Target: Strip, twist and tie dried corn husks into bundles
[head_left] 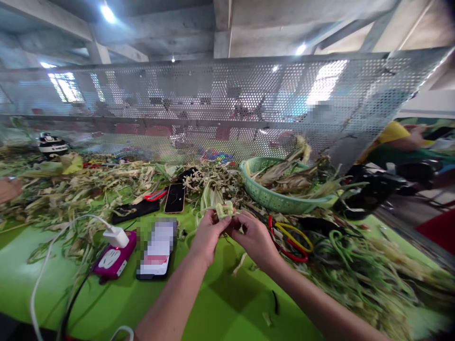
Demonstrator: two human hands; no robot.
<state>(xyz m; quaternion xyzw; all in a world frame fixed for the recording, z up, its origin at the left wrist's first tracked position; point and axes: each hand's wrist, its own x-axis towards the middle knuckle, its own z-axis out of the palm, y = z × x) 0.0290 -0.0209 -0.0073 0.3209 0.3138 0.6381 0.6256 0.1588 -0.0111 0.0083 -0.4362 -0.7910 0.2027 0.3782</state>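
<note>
Pale green-white strips of corn husk [224, 209], folded into a small looped bundle, are between my hands above the green table. My left hand [209, 233] grips the bundle from the left, thumb pressed on it. From the right, my right hand [251, 234] has its fingers closed at the bundle's lower edge, the fingertips partly hidden. A longer pale husk [212, 195] fans out just behind the bundle. Beneath my hands, a small husk scrap [240, 264] lies on the green tabletop [227, 293].
A green basket [284, 203] of dry husks stands back right, near red and yellow handle-like loops [293, 241]. On the left lie a phone [156, 248], a darker phone [175, 198] and a magenta power strip [115, 258] with a white cable. Another person's hand [10, 189] shows far left.
</note>
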